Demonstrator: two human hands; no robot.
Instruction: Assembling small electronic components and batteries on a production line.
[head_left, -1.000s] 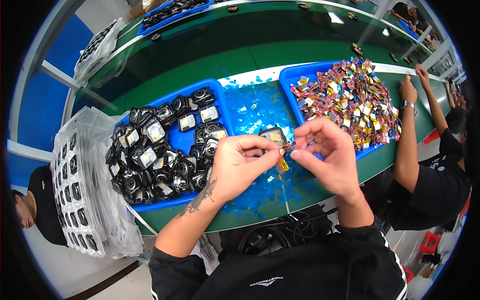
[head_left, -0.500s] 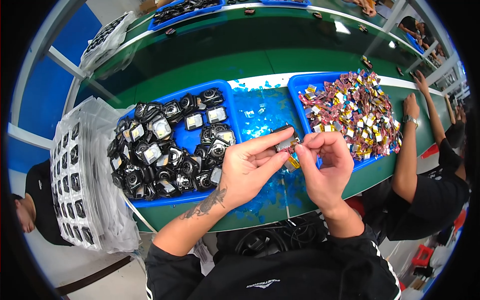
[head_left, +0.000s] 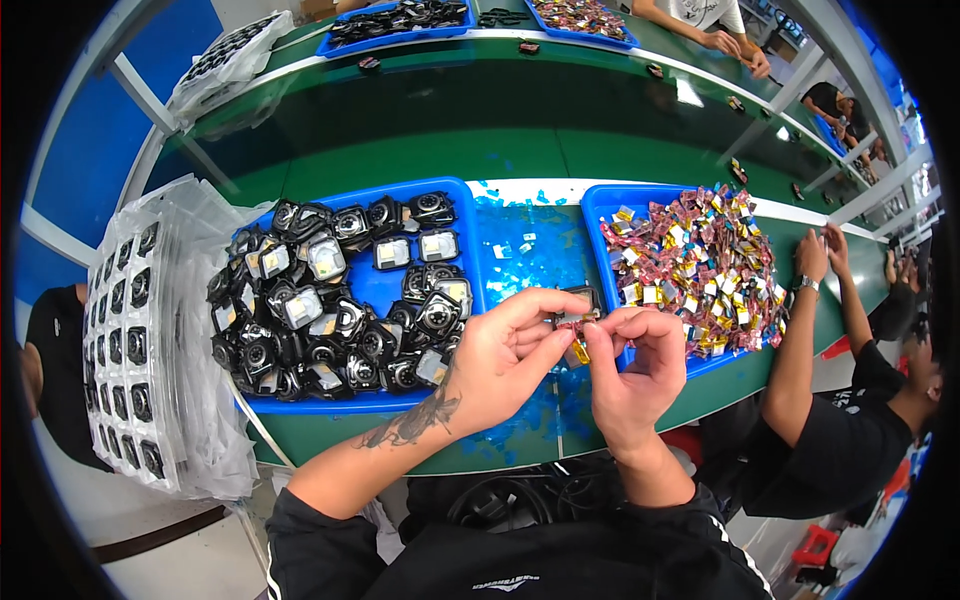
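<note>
Between the two blue trays, my left hand (head_left: 512, 348) is closed around a dark square watch case (head_left: 590, 296), most of it hidden behind the fingers. My right hand (head_left: 640, 378) pinches at a small pink flexible circuit with a yellow part (head_left: 579, 352), which lies against the case. Thumbs and fingertips of both hands nearly meet there. On the left, a blue tray (head_left: 470, 235) bears many black watch cases (head_left: 350, 318), some with pale square faces. To the right, another blue tray (head_left: 598, 235) is heaped with pink, yellow and silver small electronic parts (head_left: 700, 270).
Blue film scraps (head_left: 520, 235) litter the green table between the trays. Stacked clear plastic trays of dark round-faced parts (head_left: 125, 350) stand at far left. Beyond runs a green conveyor (head_left: 400, 125) with scattered small parts. A co-worker's arms (head_left: 810, 300) reach in at right.
The view has shifted slightly, showing more of the far side. Both hands stay together at the watch case; the case now sits lower behind my left fingers, with less of it showing.
</note>
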